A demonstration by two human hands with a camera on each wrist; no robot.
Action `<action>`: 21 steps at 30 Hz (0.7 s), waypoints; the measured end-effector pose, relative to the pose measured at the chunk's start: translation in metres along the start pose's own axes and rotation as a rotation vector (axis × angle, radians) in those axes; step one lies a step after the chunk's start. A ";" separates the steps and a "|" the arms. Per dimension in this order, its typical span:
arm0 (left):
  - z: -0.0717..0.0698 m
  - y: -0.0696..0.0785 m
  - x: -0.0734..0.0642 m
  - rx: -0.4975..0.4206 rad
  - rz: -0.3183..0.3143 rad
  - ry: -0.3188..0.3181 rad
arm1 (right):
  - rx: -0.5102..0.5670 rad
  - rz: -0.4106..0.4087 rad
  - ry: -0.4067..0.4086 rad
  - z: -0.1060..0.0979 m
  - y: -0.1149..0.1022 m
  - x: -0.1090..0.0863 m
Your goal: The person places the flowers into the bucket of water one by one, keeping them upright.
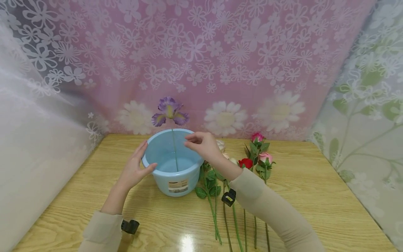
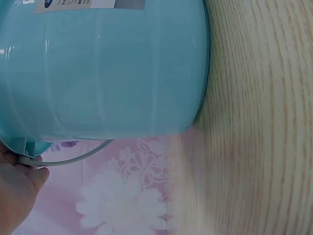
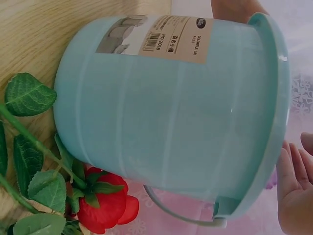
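A light blue plastic bucket [image 1: 177,183] stands on the table, a paper label on its front. Inside it a purple iris [image 1: 170,108] rises on one thin green stem, its bloom above the back rim. My left hand [image 1: 133,170] rests at the bucket's left rim, fingers stretched along the side and thumb reaching over the front edge. In the left wrist view that hand is beside the bucket's handle [image 2: 73,160]. Over the right rim is my right hand [image 1: 204,145], its fingers loosely bent with nothing between them. The right wrist view has its fingers [image 3: 291,171] near the rim.
Right of the bucket lie several artificial roses, their stems toward me: a red rose [image 1: 245,163], a light pink rose [image 1: 265,157], a deep pink rose [image 1: 257,137] and white ones [image 1: 221,145] partly behind my right hand. A pink floral curtain [image 1: 195,70] hangs behind the wooden table [image 1: 302,182].
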State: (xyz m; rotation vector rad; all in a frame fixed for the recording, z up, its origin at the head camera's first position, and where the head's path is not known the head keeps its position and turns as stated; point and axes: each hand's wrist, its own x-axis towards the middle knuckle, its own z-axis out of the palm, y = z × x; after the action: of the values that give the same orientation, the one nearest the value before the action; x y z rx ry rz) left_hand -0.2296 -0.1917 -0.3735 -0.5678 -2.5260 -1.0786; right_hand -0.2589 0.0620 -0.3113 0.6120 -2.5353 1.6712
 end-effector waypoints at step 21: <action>0.001 -0.003 0.000 -0.015 0.008 0.010 | 0.128 0.105 0.055 -0.058 0.026 -0.037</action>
State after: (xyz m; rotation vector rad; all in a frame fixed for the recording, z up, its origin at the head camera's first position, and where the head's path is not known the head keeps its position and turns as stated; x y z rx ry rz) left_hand -0.2316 -0.1923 -0.3758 -0.5743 -2.5073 -1.0957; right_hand -0.2438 0.1338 -0.3187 0.4398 -2.4781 1.8686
